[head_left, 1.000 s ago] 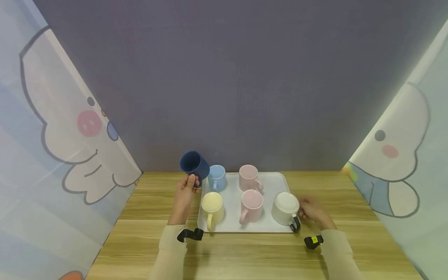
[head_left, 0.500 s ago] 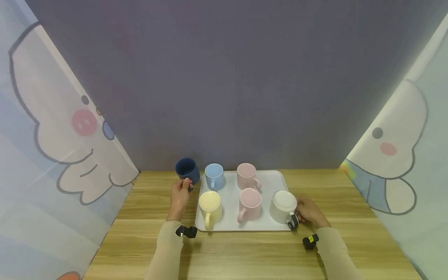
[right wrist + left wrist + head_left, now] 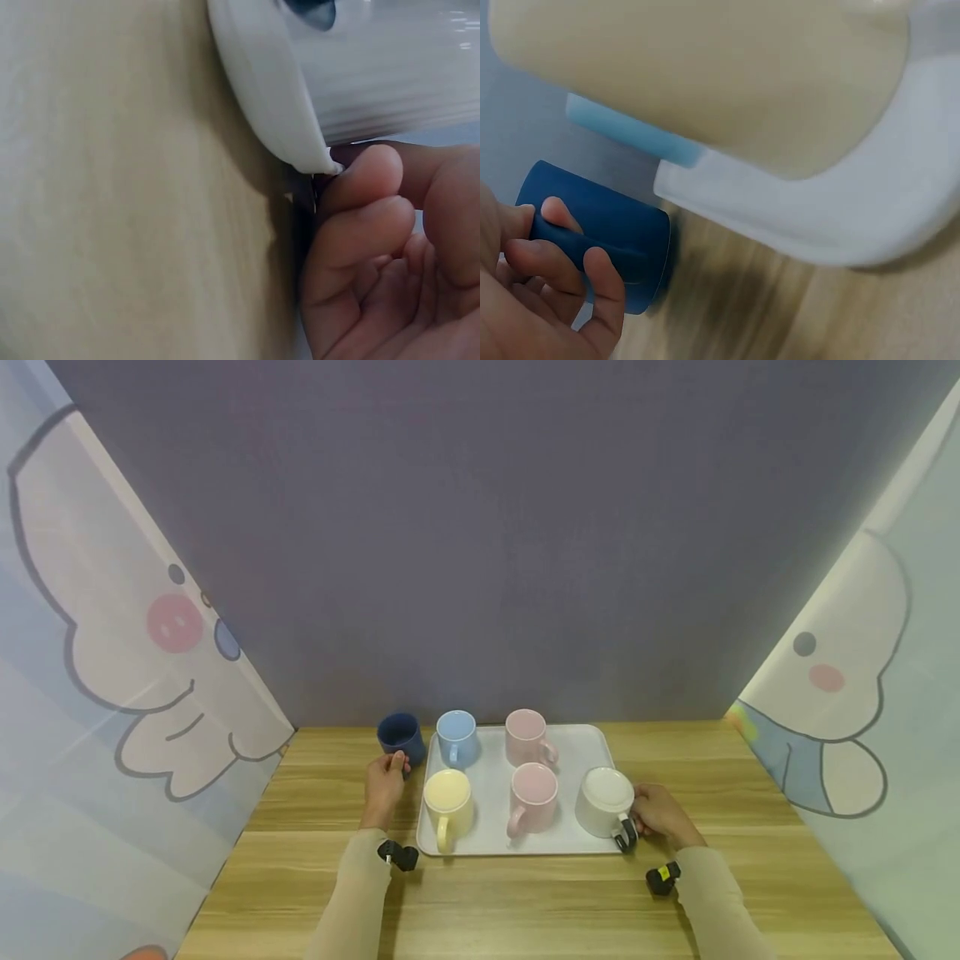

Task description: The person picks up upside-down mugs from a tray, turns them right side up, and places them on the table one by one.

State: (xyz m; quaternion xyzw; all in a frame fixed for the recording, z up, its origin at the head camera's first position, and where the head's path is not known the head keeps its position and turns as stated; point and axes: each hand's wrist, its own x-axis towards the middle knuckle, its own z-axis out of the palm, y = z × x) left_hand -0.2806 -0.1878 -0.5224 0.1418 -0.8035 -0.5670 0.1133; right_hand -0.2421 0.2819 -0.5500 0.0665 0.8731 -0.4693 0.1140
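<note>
At the far left of the counter [image 3: 510,910], the left hand [image 3: 384,787] grips the handle of a navy mug [image 3: 401,732], mouth up and just left of the white tray [image 3: 491,802] (whether its base fully meets the wood, I cannot tell). Over on the right, the right hand [image 3: 660,810] pinches the tray's rim beside a white mug [image 3: 604,803] with a black handle. A yellow mug [image 3: 450,806] stands near left on the tray, a light blue mug [image 3: 459,742] behind it, with two pink mugs [image 3: 533,802] mid-tray.

no legible text, no readable labels, brands, numbers or signs
</note>
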